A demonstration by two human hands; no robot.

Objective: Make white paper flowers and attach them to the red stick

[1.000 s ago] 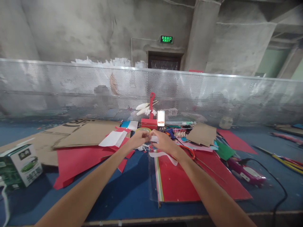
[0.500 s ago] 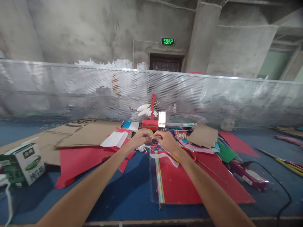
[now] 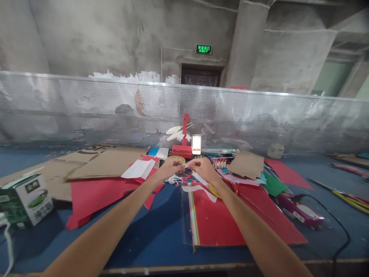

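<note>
Far on the left a green and white box (image 3: 27, 200) stands on the blue table (image 3: 155, 238). Next to it lie big brown cardboard sheets (image 3: 95, 163), and a big red paper (image 3: 98, 196) lies partly on top of them. A white paper (image 3: 138, 168) rests on the red one, just beside the left hand (image 3: 170, 168).

The left hand and the right hand (image 3: 205, 170) meet in the middle, above the table. Their fingertips are close. Between them is a small white scrap (image 3: 186, 165). Each hand pinches it with the thumb and first finger, and the other fingers are curled in. The scrap is held up in the air, over a little heap of white and red cuttings (image 3: 175, 179). Nothing covers it but the fingertips, so only a small bit of it shows.

Right behind the hands lies a yellow tape roll (image 3: 175, 157), half hidden by the left hand. Behind that is a red holder (image 3: 182, 149) with white fluffy bits (image 3: 175, 134) beside it. At the back a shiny metal wall with holes (image 3: 86, 107) runs across the table.

Under the right arm lies a clear pack of coloured paper (image 3: 213, 219) with a red sheet on top. A curved white strip (image 3: 201, 190) lies on it. The right wrist hides part of the orange scissors (image 3: 232, 187). Further right are a brown card piece (image 3: 246, 163), a green paper (image 3: 272, 184), and a purple glue gun (image 3: 300, 211) with a black cord (image 3: 341, 231). Yellow sticks (image 3: 350, 199) lie at the far right.
</note>
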